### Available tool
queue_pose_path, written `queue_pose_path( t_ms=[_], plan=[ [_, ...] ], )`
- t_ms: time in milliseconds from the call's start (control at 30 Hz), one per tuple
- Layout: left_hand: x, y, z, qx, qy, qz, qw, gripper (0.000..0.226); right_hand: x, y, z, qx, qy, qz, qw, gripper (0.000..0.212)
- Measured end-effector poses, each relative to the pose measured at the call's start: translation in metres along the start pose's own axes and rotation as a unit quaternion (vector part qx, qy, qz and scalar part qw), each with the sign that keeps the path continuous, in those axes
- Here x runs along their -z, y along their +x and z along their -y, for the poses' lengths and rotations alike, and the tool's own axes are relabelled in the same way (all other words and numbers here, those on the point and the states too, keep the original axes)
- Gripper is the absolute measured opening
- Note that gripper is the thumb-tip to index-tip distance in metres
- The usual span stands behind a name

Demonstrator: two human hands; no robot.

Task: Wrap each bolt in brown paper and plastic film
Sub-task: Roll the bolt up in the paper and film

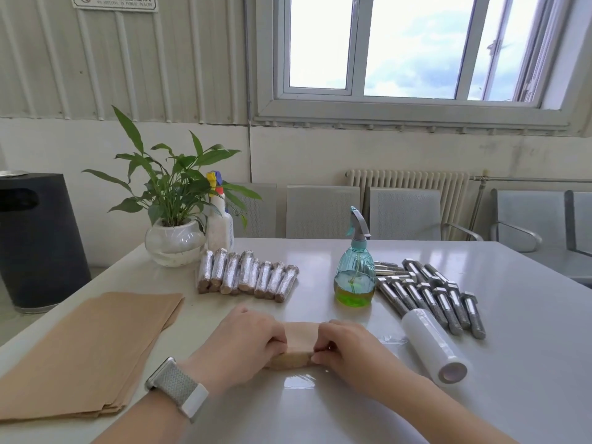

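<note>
A bolt rolled in brown paper [299, 346] lies on the grey table [512, 347] near the front, mostly hidden by both hands. My left hand [243, 339] grips its left end with curled fingers. My right hand [344, 347] pinches its right end. Several bare steel bolts [429, 299] lie at the right. A roll of plastic film [432, 346] rests in front of them, with a loose strip of film reaching toward my right hand. Several wrapped bolts [246, 275] lie in a row behind my hands. A stack of brown paper sheets [89, 354] is at the left.
A teal spray bottle [355, 270] with green liquid stands between the wrapped and bare bolts. A potted plant [174, 241] and a white spray bottle [220, 225] stand at the back left. Metal chairs [323, 211] line the far table edge. A black bin [35, 238] stands left of the table.
</note>
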State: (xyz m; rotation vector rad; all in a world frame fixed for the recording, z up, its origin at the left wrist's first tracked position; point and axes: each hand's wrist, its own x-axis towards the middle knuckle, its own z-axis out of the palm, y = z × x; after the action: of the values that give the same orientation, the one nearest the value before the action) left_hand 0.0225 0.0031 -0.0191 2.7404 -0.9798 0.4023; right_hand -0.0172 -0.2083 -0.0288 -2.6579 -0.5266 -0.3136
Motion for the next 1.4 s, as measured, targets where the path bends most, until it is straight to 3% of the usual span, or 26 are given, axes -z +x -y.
queue_pose_path(
  t_ms=[100, 367, 500, 767, 1000, 1167, 1267, 1400],
  plan=[
    [-0.001, -0.001, 0.001, 0.019, -0.064, -0.015, 0.998, 0.02, 0.0, 0.0, 0.001, -0.006, 0.002, 0.021, 1.0, 0.011],
    [-0.008, -0.005, 0.0, -0.01, -0.021, -0.064, 0.998, 0.013, 0.0, 0.003, -0.001, 0.004, -0.007, 0.038, 0.999, 0.011],
    [-0.013, -0.007, 0.001, -0.006, -0.036, -0.063, 0.997, 0.017, -0.003, 0.004, -0.005, 0.015, -0.061, 0.042, 0.997, 0.022],
    [-0.013, -0.008, 0.003, 0.058, -0.116, -0.037, 0.991, 0.012, 0.007, 0.013, -0.012, -0.047, -0.121, 0.152, 0.98, 0.028],
    [-0.018, -0.007, 0.008, 0.07, -0.185, -0.012, 0.98, 0.01, 0.026, 0.031, -0.01, -0.055, -0.305, 0.196, 0.93, 0.076],
    [-0.017, -0.005, 0.007, 0.069, -0.173, -0.007, 0.982, 0.009, 0.029, 0.078, -0.008, -0.097, -0.139, 0.107, 0.98, 0.059],
    [-0.015, -0.006, 0.006, 0.072, -0.168, -0.01, 0.983, 0.009, 0.012, 0.089, -0.014, -0.104, -0.101, 0.15, 0.978, 0.04],
    [-0.015, -0.007, 0.005, 0.067, -0.161, -0.012, 0.985, 0.006, 0.004, 0.094, -0.018, -0.124, -0.085, 0.162, 0.975, 0.057]
  ],
)
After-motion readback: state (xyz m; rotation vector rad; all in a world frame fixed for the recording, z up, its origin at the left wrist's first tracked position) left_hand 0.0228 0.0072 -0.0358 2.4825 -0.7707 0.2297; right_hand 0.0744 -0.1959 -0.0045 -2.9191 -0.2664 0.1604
